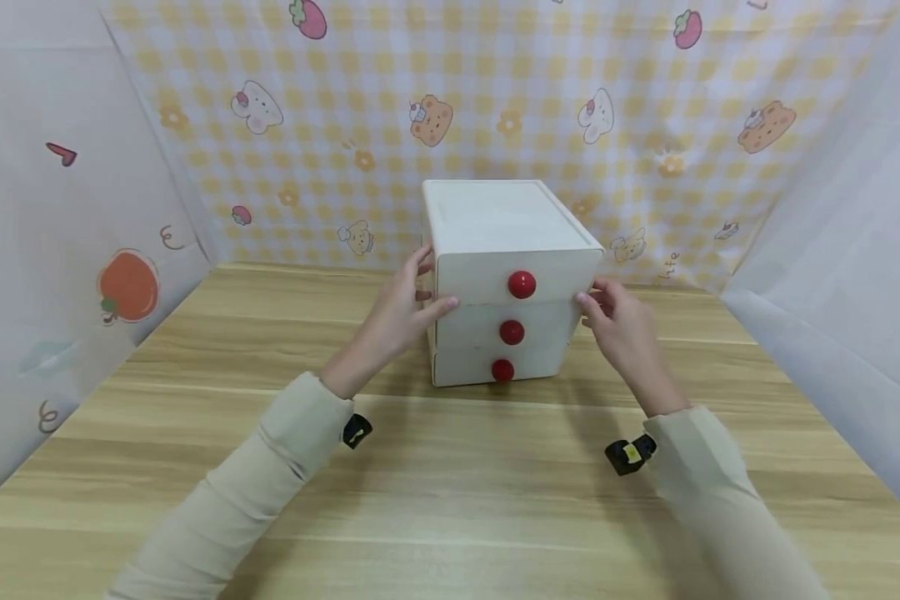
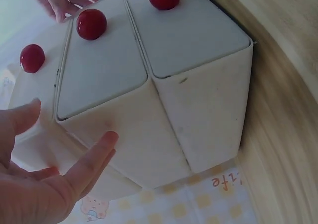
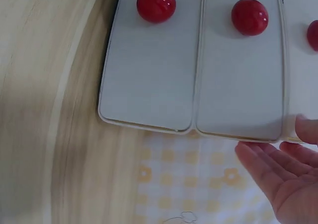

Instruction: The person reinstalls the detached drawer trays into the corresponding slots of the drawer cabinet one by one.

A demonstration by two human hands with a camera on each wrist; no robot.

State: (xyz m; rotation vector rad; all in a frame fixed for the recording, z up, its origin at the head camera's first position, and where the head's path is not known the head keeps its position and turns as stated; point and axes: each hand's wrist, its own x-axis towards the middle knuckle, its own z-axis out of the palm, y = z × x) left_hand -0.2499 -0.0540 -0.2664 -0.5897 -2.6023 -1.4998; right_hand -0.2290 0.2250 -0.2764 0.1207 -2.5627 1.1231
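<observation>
A white three-drawer box (image 1: 502, 217) stands upright on the wooden table, its drawer fronts facing me. Each front carries one round red knob: top (image 1: 522, 284), middle (image 1: 512, 332) and bottom (image 1: 502, 370). All three drawers are closed. My left hand (image 1: 408, 300) is at the box's left side, thumb at the front edge and the fingers spread along the side wall. On the opposite side, my right hand (image 1: 621, 325) has its thumb by the front's right edge and its extended fingers (image 3: 263, 164) against the side. Neither hand is on a knob.
The wooden table (image 1: 450, 500) extends around the box. Behind it hangs a yellow checked cloth (image 1: 510, 67) with cartoon prints, and white cloth walls (image 1: 37, 217) close off both sides. Black wrist devices (image 1: 630, 455) show below the cuffs.
</observation>
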